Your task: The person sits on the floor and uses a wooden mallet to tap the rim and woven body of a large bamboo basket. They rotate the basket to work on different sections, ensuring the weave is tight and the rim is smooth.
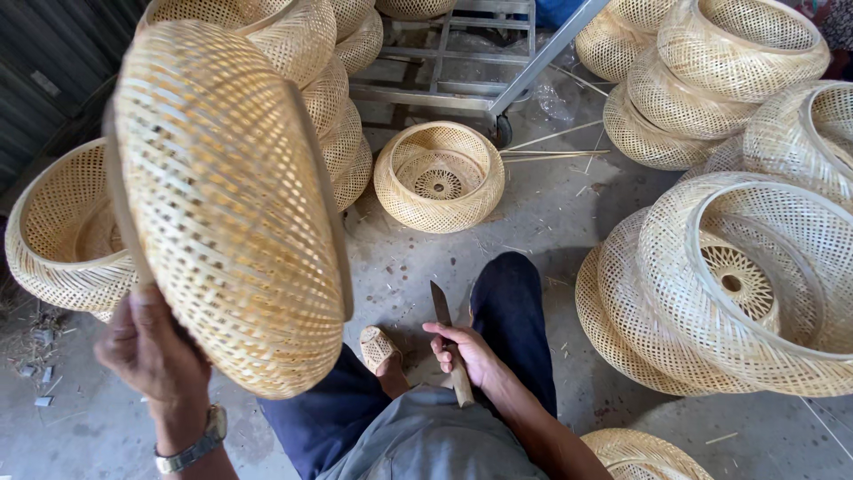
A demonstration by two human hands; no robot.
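Holding a woven bamboo basket (227, 200) up by its lower rim, the left hand (151, 351) has its fingers curled shut around the edge. The right hand (466, 351) grips a wooden-handled knife (449, 342), blade up, above the concrete floor (426, 267) between stacked baskets (737, 284).

A grey, dusty concrete floor (418, 267) carries everything. At its middle far part sits a single round pale woven bamboo basket (439, 176), mouth up. Stacks of similar woven bamboo baskets (711, 267) stand on the right, and another stack (342, 133) rises at the far left. Thin bamboo slivers (555, 153) lie scattered beside the wheel of a grey metal trolley frame (462, 80) at the far side.
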